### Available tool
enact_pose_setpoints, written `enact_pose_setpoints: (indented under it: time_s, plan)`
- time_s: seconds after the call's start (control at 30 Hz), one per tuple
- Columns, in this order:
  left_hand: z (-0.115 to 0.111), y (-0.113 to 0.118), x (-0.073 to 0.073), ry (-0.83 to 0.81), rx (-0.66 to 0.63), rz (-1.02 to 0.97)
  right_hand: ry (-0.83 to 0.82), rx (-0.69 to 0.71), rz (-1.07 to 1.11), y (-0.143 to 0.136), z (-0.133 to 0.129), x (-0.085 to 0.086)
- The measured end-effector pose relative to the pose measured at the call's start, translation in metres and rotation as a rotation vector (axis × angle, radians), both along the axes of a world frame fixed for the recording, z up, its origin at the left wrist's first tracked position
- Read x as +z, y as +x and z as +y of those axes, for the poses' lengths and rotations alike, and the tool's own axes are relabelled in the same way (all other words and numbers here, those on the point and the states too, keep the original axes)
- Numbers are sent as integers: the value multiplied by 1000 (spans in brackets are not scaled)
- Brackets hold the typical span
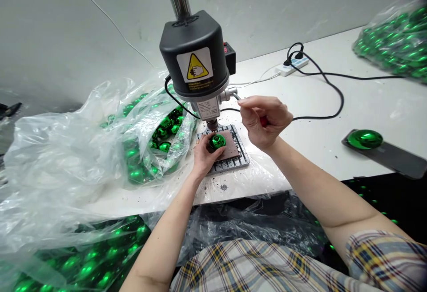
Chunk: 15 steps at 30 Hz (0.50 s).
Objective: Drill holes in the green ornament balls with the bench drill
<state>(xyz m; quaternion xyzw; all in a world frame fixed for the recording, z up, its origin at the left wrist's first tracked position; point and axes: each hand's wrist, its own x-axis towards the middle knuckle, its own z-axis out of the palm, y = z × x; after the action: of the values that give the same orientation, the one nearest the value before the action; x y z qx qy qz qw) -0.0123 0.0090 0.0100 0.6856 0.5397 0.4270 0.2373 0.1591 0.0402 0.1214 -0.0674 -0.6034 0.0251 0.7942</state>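
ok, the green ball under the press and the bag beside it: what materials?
Green ball: probably metallised plastic or thin glass, with a mirror-gloss finish that shows sharp bright reflections. The left hand holds it on the grey slotted base plate.
Bag: thin clear plastic film, crinkled and see-through, with more green balls visible inside.

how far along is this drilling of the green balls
Done: cannot be counted; dark chips lie around the drill plate, so some drilling has likely happened. In hand: the left hand steadies one green ball under the drill press, and the right hand grips its lever. Left: the open bag of green balls beside it looks full, and another bag lies far right.
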Motion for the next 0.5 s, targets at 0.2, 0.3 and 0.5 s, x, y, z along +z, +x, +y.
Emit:
enact_pose_setpoints:
  time_s: [0.2,0.3,0.5]
  plan:
    - [-2,1,4,-15,18,14,15,-72,-15,0,1,-9]
    - [0,3,4,-32,28,-14,-67,-13,26,-3,1,10]
    - [-40,8,16,75,234,-37,-443,379,51,-8,22,80]
